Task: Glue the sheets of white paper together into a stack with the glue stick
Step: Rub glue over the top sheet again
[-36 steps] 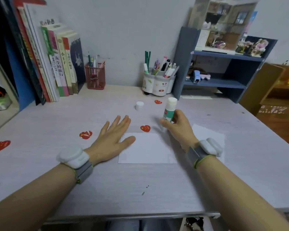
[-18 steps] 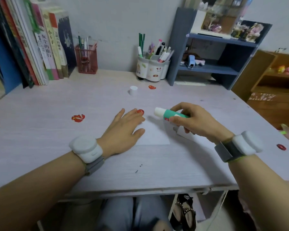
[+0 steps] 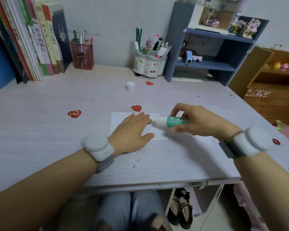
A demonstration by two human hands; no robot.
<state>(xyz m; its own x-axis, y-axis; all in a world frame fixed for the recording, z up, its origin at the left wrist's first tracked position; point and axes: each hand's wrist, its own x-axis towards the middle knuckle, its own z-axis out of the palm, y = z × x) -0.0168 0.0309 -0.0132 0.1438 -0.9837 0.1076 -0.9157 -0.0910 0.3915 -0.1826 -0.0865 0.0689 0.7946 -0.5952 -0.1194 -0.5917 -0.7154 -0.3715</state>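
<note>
A white paper sheet (image 3: pixel 119 117) lies flat on the desk in front of me. My left hand (image 3: pixel 132 132) rests palm down on it, fingers spread. My right hand (image 3: pixel 198 121) grips a green-and-white glue stick (image 3: pixel 170 121), held almost horizontal with its white tip pointing left, just above the sheet and close to my left fingertips. A second white sheet (image 3: pixel 202 138) pokes out under my right hand and wrist. The glue stick's white cap (image 3: pixel 130 86) stands farther back on the desk.
Red heart stickers (image 3: pixel 74 113) (image 3: pixel 136 108) dot the desk (image 3: pixel 57 147). At the back stand books (image 3: pixel 40 44), a red mesh pen holder (image 3: pixel 82 54), a white pen cup (image 3: pixel 149 63) and a blue shelf (image 3: pixel 207 64). A wooden cabinet (image 3: pixel 274 90) is at the right.
My right hand tipped the glue stick from upright to nearly horizontal and brought it down towards the sheet. My left hand slid further onto the paper. The camera tilted downward.
</note>
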